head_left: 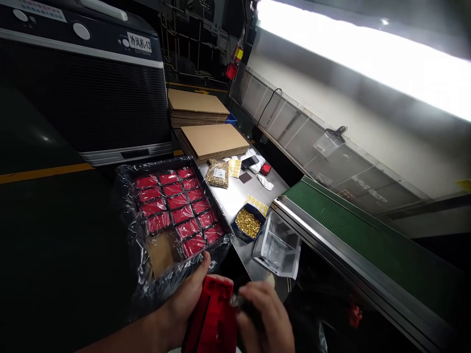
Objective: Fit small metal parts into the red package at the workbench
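At the bottom of the head view, my left hand [184, 301] is closed around a red plastic housing [217, 318] with its hollow side showing. My right hand [267, 314] is beside the housing's right edge, its fingers bent round a small dark thing with a metallic end [235, 300]; blur hides what it is. Just beyond my left hand, a black tray [125, 171] lined with clear plastic holds rows of red wrapped pieces [182, 214]. Brown cardboard shows in its near left corner. A dark blue container [241, 236] of small gold-coloured metal parts [248, 223] stands farther right.
Beyond the container lie a bag of gold-coloured parts [217, 174], a phone [249, 162] and stacked cardboard sheets [215, 139]. A clear plastic bin [279, 245] sits against the green conveyor belt [342, 220] on the right. An air cooler [84, 88] stands at the left.
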The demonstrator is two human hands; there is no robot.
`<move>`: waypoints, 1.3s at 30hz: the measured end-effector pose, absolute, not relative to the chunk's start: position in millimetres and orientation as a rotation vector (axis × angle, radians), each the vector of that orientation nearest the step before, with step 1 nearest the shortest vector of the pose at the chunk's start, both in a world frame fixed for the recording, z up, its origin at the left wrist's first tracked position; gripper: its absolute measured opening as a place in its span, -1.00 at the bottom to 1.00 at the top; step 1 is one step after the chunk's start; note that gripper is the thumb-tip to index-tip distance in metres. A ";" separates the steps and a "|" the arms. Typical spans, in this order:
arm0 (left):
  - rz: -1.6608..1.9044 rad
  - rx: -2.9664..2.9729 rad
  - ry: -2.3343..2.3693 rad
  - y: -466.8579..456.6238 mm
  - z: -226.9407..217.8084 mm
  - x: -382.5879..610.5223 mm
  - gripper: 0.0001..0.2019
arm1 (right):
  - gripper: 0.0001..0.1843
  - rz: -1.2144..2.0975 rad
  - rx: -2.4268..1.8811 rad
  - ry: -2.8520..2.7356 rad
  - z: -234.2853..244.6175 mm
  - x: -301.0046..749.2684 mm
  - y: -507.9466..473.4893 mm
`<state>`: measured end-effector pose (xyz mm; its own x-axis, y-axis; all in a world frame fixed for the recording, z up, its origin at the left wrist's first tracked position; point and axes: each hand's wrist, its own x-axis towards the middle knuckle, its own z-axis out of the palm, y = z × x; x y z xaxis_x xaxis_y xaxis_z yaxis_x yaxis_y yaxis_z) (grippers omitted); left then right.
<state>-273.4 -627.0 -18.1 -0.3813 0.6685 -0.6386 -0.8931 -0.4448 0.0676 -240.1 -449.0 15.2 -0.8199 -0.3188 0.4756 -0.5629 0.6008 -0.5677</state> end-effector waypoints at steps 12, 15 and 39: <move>2.154 -0.096 1.938 -615.0 -32.3 -271.3 -0.47 | -0.52 2.090 -0.746 -1.944 -6.6 -238.3 -468.2; 1.894 0.568 2.325 -616.2 -24.6 -262.9 -0.69 | -0.43 2.081 -0.839 -1.891 -4.8 -244.7 -454.5; 1.687 -0.008 2.087 -462.3 26.7 -190.8 -0.56 | -0.54 2.456 -0.525 -2.030 -14.0 -215.1 -305.2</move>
<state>-190.8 -462.3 26.7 -0.8966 0.2740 -0.3478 -0.2826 0.2505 0.9259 -215.1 -305.2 -14.0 -0.9434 0.1370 -0.3019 0.2707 -0.2071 -0.9401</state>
